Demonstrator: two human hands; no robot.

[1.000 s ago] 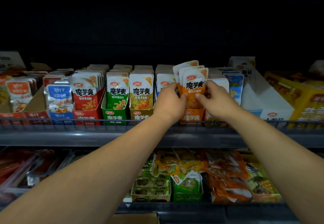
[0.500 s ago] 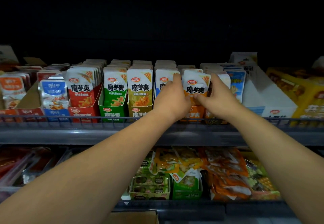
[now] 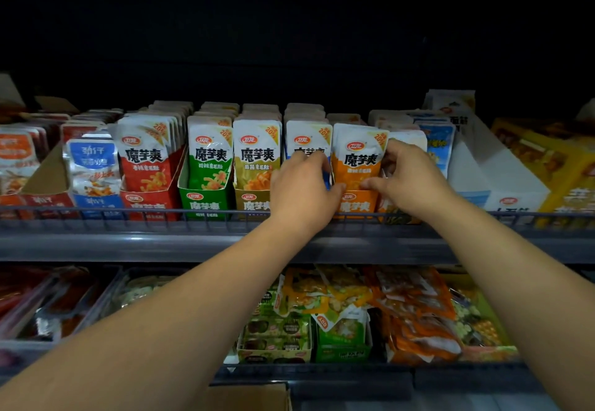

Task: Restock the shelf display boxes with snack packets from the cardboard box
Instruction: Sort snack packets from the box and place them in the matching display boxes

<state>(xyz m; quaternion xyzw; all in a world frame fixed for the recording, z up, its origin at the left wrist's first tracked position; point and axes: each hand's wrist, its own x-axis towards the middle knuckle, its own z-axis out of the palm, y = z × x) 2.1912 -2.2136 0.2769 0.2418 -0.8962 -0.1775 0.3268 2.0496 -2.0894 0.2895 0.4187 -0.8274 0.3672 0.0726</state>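
gripping the orange packet [image 3: 357, 159], left hand [image 3: 301, 186] and right hand [image 3: 407, 178] hide its sides.

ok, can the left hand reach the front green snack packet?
Probably yes: the left hand, beside the orange foil snack packet the right hand pinches, is two boxes right of the green foil snack packet, whose top stands clear above its green cardboard box.

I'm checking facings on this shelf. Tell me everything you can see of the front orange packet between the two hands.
The orange packet is a glossy pouch, white on top with a red oval logo, bold black characters and a yellow 20% corner flash, orange below. It stands nearly upright at the front of the orange display box. The left hand grips its left edge, the right hand its right edge.
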